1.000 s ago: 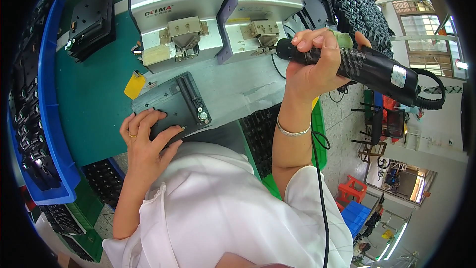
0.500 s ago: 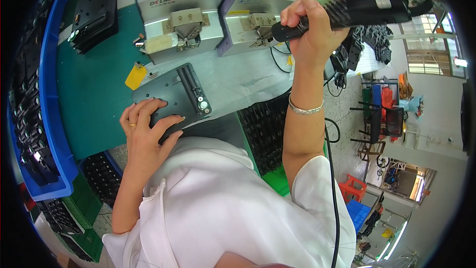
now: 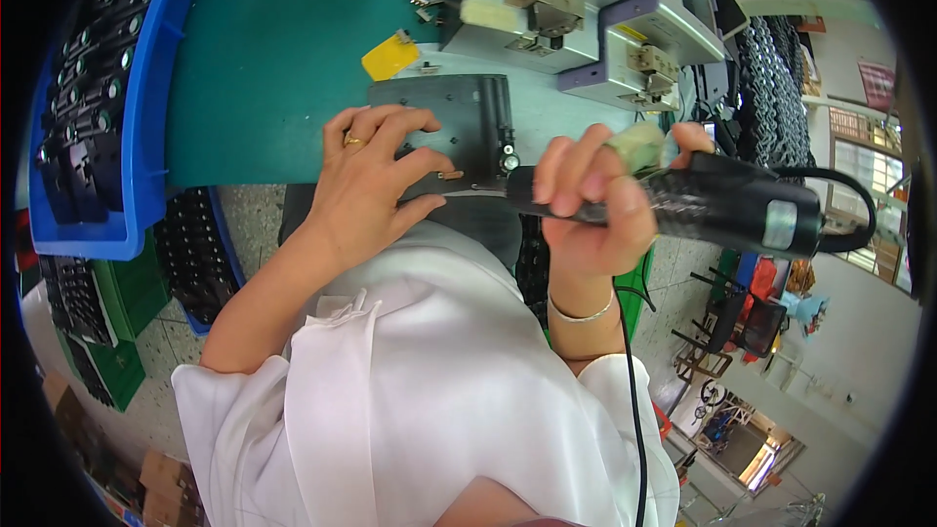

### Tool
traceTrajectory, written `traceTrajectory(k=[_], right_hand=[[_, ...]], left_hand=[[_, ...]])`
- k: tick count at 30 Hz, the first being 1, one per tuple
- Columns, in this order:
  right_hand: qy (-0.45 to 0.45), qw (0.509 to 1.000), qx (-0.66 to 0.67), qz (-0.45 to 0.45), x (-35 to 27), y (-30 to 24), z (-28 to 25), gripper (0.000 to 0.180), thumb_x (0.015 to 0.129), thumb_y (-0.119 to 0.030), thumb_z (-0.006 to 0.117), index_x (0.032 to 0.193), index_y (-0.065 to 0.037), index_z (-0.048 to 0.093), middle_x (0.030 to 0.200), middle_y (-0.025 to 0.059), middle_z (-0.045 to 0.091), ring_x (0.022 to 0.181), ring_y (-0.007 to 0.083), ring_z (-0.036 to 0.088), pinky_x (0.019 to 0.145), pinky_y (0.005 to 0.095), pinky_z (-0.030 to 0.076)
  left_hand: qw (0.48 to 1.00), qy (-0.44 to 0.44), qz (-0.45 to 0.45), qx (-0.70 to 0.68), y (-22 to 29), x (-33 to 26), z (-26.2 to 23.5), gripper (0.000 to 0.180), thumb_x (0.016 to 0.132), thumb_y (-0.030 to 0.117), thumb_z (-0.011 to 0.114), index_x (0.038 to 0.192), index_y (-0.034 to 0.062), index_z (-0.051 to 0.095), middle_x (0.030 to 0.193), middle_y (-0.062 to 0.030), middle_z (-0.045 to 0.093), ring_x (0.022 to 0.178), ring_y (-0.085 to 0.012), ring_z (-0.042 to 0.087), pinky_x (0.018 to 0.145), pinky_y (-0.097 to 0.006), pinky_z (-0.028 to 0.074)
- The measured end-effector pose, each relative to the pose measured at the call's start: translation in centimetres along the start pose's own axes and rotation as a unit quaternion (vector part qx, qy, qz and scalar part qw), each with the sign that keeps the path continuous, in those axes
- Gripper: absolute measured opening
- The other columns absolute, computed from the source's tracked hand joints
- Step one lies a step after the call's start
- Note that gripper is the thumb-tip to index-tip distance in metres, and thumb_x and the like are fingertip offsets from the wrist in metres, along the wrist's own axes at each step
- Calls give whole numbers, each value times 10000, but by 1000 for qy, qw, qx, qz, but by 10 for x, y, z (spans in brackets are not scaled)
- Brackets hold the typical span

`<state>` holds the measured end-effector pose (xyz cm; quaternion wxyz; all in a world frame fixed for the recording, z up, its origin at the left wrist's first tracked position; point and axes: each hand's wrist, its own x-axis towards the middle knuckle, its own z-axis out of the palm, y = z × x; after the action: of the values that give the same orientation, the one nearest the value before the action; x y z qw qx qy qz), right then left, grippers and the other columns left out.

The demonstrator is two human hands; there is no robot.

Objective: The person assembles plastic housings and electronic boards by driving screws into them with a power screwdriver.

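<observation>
A dark flat plate [image 3: 459, 102] lies at the front edge of the green table, with a raised black bar and a round silver fitting [image 3: 509, 163] along its right side. My left hand [image 3: 376, 171] rests over the plate's left part, fingers spread and holding nothing. A small copper-coloured piece [image 3: 450, 175] sits by its index fingertip. In my right hand [image 3: 600, 200] is a black corded electric screwdriver [image 3: 727, 205], held nearly level. Its narrow end points left, close to the plate's near right corner; whether it touches cannot be told. A pale green wrap shows on its body.
Two silver feeder machines [image 3: 532, 15] stand behind the plate. A yellow tag [image 3: 390, 57] and small loose metal parts [image 3: 424, 2] lie left of them. A blue bin [image 3: 146, 146] of black parts borders the table's left. The screwdriver's cord [image 3: 632, 400] hangs along my right side.
My right hand has brought the screwdriver down and nearer to the plate. My left hand stays on the plate with fingers spread. The view has shifted, and the copper-coloured piece now shows.
</observation>
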<state>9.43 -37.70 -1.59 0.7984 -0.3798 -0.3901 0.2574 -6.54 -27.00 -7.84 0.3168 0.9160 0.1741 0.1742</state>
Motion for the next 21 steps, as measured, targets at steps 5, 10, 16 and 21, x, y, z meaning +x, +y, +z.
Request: traceTrajectory(k=[5, 10, 16, 21], right_hand=[[-38, 995, -85, 21, -9, 16, 17, 464, 894, -198, 636, 1176, -107, 280, 578, 50, 501, 527, 186, 544, 567, 312, 496], [-32, 995, -88, 12, -11, 28, 19, 493, 896, -161, 637, 1202, -107, 254, 578, 48, 503, 507, 187, 533, 557, 330, 502], [-68, 992, -103, -6, -14, 36, 14, 550, 900, -113, 623, 1256, -131, 203, 590, 61, 508, 507, 186, 529, 524, 350, 504], [-73, 991, -108, -9, -15, 37, 14, 559, 900, -98, 617, 1261, -139, 192, 621, 89, 521, 500, 190, 519, 517, 347, 500]], left_hand=[[1000, 15, 4, -1, -1, -3, 1, 309, 667, 177, 806, 932, 218, 654, 1212, 3, 512, 1184, -225, 457, 1017, -448, 276], [1000, 5, -5, -28, -2, -5, 1, 298, 663, 183, 807, 914, 192, 647, 1246, 1, 521, 1220, -248, 446, 1029, -462, 260], [999, 12, -5, -34, -4, -5, 2, 293, 660, 178, 809, 903, 182, 646, 1246, 4, 520, 1219, -244, 448, 1022, -463, 268], [999, 30, -5, -36, -4, -4, 4, 279, 659, 171, 808, 889, 193, 651, 1215, 10, 523, 1199, -224, 458, 1013, -447, 277]])
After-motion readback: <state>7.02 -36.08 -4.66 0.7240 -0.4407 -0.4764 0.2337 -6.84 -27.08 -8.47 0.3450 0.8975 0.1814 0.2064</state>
